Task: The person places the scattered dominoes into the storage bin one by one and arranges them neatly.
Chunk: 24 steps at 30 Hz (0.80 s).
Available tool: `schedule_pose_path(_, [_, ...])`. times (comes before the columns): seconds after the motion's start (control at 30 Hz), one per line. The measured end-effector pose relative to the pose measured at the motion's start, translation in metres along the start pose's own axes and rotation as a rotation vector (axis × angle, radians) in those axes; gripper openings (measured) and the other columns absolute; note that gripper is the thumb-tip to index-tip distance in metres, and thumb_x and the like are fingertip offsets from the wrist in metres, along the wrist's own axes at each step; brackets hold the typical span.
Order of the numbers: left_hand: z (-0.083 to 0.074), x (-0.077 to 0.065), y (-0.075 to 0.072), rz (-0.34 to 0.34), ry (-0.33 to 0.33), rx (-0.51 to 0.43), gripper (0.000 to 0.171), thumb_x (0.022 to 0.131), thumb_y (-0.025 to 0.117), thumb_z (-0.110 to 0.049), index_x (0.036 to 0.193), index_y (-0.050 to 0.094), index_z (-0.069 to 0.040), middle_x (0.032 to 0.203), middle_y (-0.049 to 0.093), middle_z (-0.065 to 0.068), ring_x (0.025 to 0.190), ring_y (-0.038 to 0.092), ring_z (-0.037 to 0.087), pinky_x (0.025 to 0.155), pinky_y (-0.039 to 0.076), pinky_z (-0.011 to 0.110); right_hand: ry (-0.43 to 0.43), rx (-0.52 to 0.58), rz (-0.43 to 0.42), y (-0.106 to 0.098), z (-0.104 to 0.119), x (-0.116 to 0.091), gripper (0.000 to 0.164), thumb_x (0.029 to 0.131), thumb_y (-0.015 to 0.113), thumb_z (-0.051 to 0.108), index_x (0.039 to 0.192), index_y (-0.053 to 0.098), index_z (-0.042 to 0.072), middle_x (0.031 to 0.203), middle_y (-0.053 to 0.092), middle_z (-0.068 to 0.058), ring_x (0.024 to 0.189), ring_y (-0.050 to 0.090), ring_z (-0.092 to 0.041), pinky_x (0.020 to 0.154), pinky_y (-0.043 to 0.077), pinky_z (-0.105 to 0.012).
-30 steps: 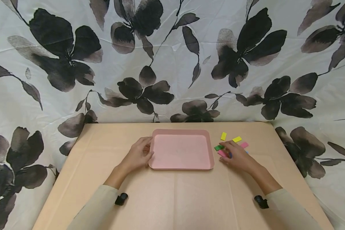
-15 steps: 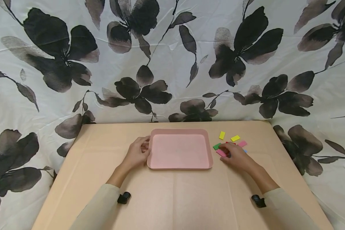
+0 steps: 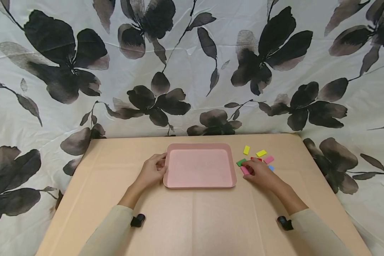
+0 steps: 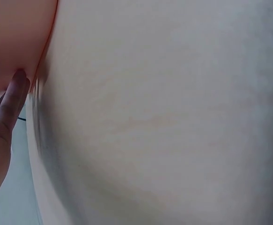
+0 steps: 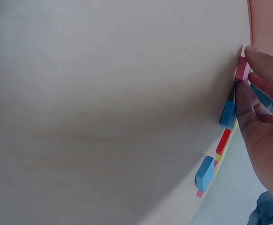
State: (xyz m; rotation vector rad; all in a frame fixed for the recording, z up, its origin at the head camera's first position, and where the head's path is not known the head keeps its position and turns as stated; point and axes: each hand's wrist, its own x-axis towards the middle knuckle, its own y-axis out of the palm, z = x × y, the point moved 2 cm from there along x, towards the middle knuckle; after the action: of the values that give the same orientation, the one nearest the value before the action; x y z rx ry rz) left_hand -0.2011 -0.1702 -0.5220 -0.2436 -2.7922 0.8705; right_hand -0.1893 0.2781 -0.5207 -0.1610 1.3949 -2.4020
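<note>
At the left end of the pink tray (image 3: 200, 167), my left hand (image 3: 148, 172) holds its edge. In the left wrist view, a fingertip (image 4: 18, 77) presses on the tray's outer wall. To the right of the tray, my right hand (image 3: 260, 174) is over a group of small coloured blocks. Its thumb and finger pinch a pink block (image 5: 242, 69), which lies low at the table. A green block (image 3: 241, 162) lies just beyond the fingertips. A dark blue block (image 5: 228, 115) sits beside the fingers; the hand hides it in the head view.
Two yellow blocks (image 3: 246, 150), a red block (image 3: 256, 159), another pink block (image 3: 269, 160) and a light blue block (image 3: 271, 168) lie around the right hand. The tan table (image 3: 192, 220) ends at a floral cloth (image 3: 179, 71) behind.
The right hand's fingers have closed in slightly around the pink block. More of the light blue and red blocks shows. The left hand stays at the tray; the head view shifts slightly.
</note>
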Motion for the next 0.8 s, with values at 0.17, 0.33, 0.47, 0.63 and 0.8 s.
schedule_pose_path(0.17, [0.0015, -0.0009, -0.0004, 0.005, -0.002, 0.012, 0.056, 0.087, 0.070, 0.002, 0.141, 0.059, 0.005, 0.121, 0.068, 0.018, 0.094, 0.067, 0.023, 0.084, 0.060, 0.033, 0.012, 0.013, 0.012, 0.0007, 0.0030, -0.0057, 0.050, 0.084, 0.086, 0.017, 0.128, 0.067, 0.003, 0.108, 0.059, -0.010, 0.090, 0.059, -0.017, 0.077, 0.056, -0.028])
schedule_pose_path(0.33, [0.0029, -0.0006, -0.0014, 0.012, -0.005, 0.017, 0.055, 0.087, 0.071, 0.000, 0.141, 0.059, 0.004, 0.118, 0.069, 0.015, 0.092, 0.067, 0.022, 0.084, 0.060, 0.035, 0.022, 0.016, 0.023, 0.0014, 0.0023, -0.0072, 0.050, 0.084, 0.085, 0.014, 0.129, 0.067, 0.002, 0.109, 0.058, -0.010, 0.090, 0.058, -0.017, 0.077, 0.056, -0.028])
schedule_pose_path(0.47, [0.0018, -0.0007, -0.0013, 0.018, -0.011, 0.010, 0.055, 0.087, 0.071, 0.000, 0.141, 0.060, 0.003, 0.117, 0.070, 0.015, 0.092, 0.067, 0.021, 0.084, 0.060, 0.035, 0.035, 0.021, 0.027, 0.0029, 0.0008, -0.0076, 0.047, 0.084, 0.085, 0.013, 0.126, 0.068, 0.003, 0.106, 0.057, -0.008, 0.090, 0.057, -0.016, 0.076, 0.055, -0.026])
schedule_pose_path(0.63, [0.0014, -0.0011, -0.0019, 0.027, -0.023, 0.011, 0.055, 0.088, 0.071, -0.001, 0.142, 0.059, 0.004, 0.120, 0.070, 0.016, 0.093, 0.068, 0.022, 0.083, 0.059, 0.033, 0.052, 0.035, 0.018, 0.0038, 0.0018, -0.0085, 0.043, 0.083, 0.086, 0.014, 0.121, 0.067, 0.004, 0.099, 0.057, -0.004, 0.086, 0.056, -0.016, 0.073, 0.053, -0.024])
schedule_pose_path(0.8, [0.0006, -0.0014, -0.0024, 0.036, -0.035, 0.019, 0.055, 0.089, 0.071, -0.002, 0.143, 0.059, 0.002, 0.122, 0.070, 0.015, 0.094, 0.068, 0.021, 0.084, 0.058, 0.033, 0.097, 0.057, 0.024, 0.0009, 0.0060, -0.0082, 0.044, 0.084, 0.085, 0.015, 0.122, 0.066, 0.003, 0.094, 0.061, -0.002, 0.085, 0.057, -0.017, 0.073, 0.054, -0.024])
